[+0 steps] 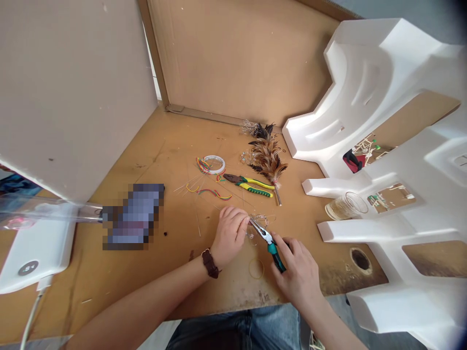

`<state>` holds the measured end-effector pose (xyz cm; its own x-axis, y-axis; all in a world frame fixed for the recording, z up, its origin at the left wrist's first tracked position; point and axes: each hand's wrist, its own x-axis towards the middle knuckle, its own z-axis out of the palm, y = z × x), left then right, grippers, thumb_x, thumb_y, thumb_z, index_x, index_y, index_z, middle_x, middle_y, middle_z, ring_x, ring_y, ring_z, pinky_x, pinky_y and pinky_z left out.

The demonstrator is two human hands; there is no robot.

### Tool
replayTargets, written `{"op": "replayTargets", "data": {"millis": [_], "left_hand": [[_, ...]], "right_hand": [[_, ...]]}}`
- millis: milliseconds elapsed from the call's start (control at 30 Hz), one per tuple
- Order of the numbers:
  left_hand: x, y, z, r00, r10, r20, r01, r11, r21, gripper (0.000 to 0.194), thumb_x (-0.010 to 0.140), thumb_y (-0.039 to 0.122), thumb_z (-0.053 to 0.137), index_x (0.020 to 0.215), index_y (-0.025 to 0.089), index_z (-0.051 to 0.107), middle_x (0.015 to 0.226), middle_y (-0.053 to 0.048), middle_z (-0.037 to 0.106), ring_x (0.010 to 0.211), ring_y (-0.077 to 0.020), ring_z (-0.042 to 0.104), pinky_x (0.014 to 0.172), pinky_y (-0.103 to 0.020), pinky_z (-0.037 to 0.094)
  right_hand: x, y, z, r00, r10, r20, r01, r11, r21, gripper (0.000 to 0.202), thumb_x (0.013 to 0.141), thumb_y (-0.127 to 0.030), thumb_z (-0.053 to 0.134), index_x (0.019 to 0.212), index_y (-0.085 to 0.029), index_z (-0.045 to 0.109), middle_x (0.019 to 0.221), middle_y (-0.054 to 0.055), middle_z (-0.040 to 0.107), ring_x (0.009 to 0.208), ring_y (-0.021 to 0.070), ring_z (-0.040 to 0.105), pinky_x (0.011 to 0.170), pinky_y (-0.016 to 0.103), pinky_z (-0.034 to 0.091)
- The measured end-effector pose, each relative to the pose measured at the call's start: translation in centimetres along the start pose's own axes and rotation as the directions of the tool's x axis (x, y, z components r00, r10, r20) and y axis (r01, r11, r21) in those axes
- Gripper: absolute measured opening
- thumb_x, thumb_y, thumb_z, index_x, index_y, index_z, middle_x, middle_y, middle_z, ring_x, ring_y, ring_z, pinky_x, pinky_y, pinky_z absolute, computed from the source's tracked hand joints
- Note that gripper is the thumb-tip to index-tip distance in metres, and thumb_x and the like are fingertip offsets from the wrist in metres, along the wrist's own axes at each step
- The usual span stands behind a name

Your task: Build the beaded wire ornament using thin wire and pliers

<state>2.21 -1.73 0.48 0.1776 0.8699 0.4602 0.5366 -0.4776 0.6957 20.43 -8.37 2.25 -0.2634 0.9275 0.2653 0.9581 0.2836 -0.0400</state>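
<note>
My right hand point(297, 267) is wrapped round long-nose pliers point(268, 239) with dark green handles, their jaws pointing up and left. At the jaw tips, my left hand point(230, 232) is closed in a pinch on a thin wire, mostly hidden by the fingers. A tangle of fine wire with small clear bits point(260, 221) lies just beyond the jaws. Farther back rest combination pliers point(251, 185) with yellow-green handles. Near them are a white ring point(214, 165), red, yellow and green cords point(215, 193) and a bunch of brown feathers point(268, 155) on a stick.
A pixelated phone-like object point(136, 214) lies left, beside a white box point(40, 248) with a cable. Cardboard panels point(237, 53) enclose the back. On the right stands a large white moulded form point(365, 78) with a glass point(346, 206) among its arms. The table point(120, 282) has a hole point(360, 260).
</note>
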Motion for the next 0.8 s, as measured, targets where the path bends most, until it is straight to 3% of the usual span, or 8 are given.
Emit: {"op": "replayTargets", "data": {"millis": [433,800], "left_hand": [[-0.2,0.1,-0.5,0.981,0.195,-0.026,-0.186,0.962,0.200,0.018,0.085,0.014,0.036,0.082,0.018,0.053,0.084,-0.003,0.060,0.085,-0.0176,0.049,0.099,-0.046,0.027],[-0.5,0.3,-0.5,0.983,0.182,-0.019,-0.176,0.968,0.180,0.023,0.080,0.014,0.036,0.093,0.018,0.055,0.091,-0.007,0.060,0.092,-0.0205,0.051,0.101,-0.053,0.021]], "right_hand": [[-0.5,-1.3,-1.9,0.998,0.014,0.065,-0.010,0.998,-0.064,0.050,0.074,-0.024,0.050,0.123,-0.022,0.045,0.087,0.006,0.057,0.072,0.0188,0.055,0.060,0.028,0.041],[-0.5,-1.7,-2.4,0.997,0.052,0.048,-0.047,0.995,-0.090,0.047,0.073,-0.026,0.051,0.120,-0.023,0.048,0.081,0.005,0.057,0.068,0.0184,0.055,0.058,0.027,0.041]]}}
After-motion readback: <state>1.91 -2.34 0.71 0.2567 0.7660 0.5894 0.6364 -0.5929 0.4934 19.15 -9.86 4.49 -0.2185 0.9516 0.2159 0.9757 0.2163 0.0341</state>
